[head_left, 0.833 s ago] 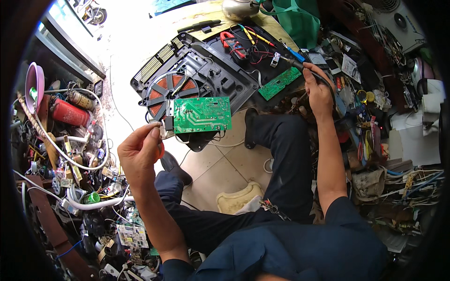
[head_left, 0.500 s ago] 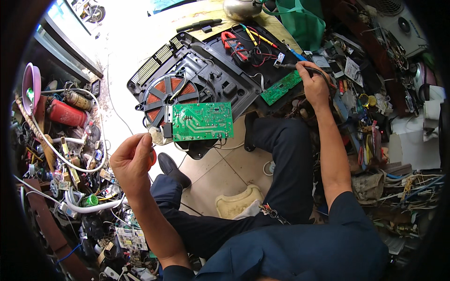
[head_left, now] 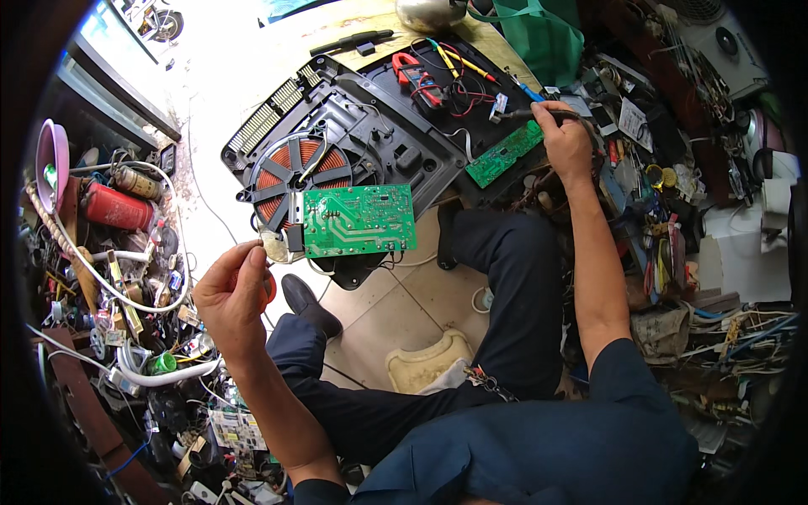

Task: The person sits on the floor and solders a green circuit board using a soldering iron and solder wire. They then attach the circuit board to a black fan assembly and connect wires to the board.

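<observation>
My left hand (head_left: 231, 290) is closed, thumb against fingers, on a round orange-red thing (head_left: 270, 286) mostly hidden by the palm. It hovers left of a green circuit board (head_left: 360, 220), which lies solder side up over the near edge of an opened black cooker base (head_left: 396, 139) with a copper coil (head_left: 271, 178). At the upper right my right hand (head_left: 562, 139) grips a soldering iron (head_left: 523, 114) with a dark handle and cable. The iron points left, above a second, narrow green board (head_left: 505, 156).
Behind lie a red clamp meter (head_left: 407, 71), yellow probes (head_left: 459, 61), a black pen-like tool (head_left: 352, 40) and a metal pot (head_left: 429, 13). A green bag (head_left: 539, 38) hangs at the far right. Heaped parts and cables flank both sides. A cream stool (head_left: 429, 362) stands between my legs.
The bench things sit slightly farther left in the picture, and my left hand has shifted a little left too. Both hands keep their grip; the iron stays above the narrow board.
</observation>
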The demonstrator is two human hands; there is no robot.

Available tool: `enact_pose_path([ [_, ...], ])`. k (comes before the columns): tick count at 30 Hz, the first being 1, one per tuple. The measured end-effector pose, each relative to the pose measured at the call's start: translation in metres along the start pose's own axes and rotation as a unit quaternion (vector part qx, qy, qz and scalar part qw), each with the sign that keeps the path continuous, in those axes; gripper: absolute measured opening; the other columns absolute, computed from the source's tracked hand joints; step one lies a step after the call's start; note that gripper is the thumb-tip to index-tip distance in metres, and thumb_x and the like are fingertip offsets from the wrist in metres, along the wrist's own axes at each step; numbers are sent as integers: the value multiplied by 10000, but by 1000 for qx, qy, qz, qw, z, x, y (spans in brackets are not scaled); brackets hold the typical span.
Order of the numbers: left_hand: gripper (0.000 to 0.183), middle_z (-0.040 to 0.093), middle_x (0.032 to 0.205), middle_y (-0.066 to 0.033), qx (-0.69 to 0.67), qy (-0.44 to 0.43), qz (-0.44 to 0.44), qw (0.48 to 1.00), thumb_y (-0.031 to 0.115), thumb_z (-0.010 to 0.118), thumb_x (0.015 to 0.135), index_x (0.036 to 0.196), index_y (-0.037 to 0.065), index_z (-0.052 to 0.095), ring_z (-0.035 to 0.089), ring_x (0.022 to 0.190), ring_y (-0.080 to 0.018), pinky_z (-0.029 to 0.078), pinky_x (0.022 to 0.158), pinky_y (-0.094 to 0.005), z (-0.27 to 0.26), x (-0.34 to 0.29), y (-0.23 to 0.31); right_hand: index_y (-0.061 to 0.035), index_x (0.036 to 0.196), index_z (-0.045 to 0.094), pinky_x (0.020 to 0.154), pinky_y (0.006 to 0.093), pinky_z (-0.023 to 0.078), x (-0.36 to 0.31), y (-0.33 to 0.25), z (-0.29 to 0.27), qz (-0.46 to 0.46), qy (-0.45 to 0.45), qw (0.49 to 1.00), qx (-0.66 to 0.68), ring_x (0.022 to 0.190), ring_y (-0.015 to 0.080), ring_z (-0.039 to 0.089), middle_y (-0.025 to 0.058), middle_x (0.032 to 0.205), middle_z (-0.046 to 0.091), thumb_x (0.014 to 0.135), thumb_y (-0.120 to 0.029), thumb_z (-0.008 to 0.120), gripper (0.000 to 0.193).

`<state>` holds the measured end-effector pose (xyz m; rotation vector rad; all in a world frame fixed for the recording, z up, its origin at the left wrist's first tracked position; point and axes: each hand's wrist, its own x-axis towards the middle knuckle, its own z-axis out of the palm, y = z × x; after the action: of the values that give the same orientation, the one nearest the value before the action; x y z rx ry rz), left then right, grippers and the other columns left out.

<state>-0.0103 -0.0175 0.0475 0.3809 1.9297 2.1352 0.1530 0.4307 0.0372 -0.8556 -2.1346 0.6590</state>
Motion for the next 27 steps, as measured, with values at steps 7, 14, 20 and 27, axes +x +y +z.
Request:
enact_pose_path([
  [7, 157, 653, 717, -20, 87, 35, 11, 995, 19, 726, 945, 1075, -68, 746, 526, 561, -33, 373, 498, -182, 1, 4, -5, -23, 972, 751, 745, 335, 530, 4, -2, 4, 28, -43, 999, 0, 769, 199, 707, 103, 817, 746, 944, -327, 714, 307],
  [14, 129, 686, 739, -11, 251, 12, 124, 960, 57, 773, 890, 987, -27, 782, 546, 611, -33, 406, 547, -196, 18, 18, -5, -21, 1020, 731, 524, 207, 352, -25, -13, -22, 24, 23, 991, 127, 598, 36, 492, -22, 762, 614, 991, -163, 699, 148],
  [20, 86, 738, 777, -88, 316, 31, 188, 930, 87, 785, 822, 890, 35, 786, 692, 613, -183, 522, 576, -280, 11, 19, -15, 28, 1078, 699, 496, 225, 380, -85, -48, 4, 54, -45, 881, 468, 557, 95, 501, 53, 762, 623, 974, -64, 665, 143],
  [27, 130, 734, 772, -82, 389, 22, 236, 890, 30, 795, 840, 969, 9, 797, 643, 599, -100, 490, 553, -239, 13, 22, -16, 54, 1123, 659, 524, 222, 424, -109, -81, 48, 91, -198, 805, 551, 592, 104, 552, 108, 830, 674, 957, -16, 640, 182],
])
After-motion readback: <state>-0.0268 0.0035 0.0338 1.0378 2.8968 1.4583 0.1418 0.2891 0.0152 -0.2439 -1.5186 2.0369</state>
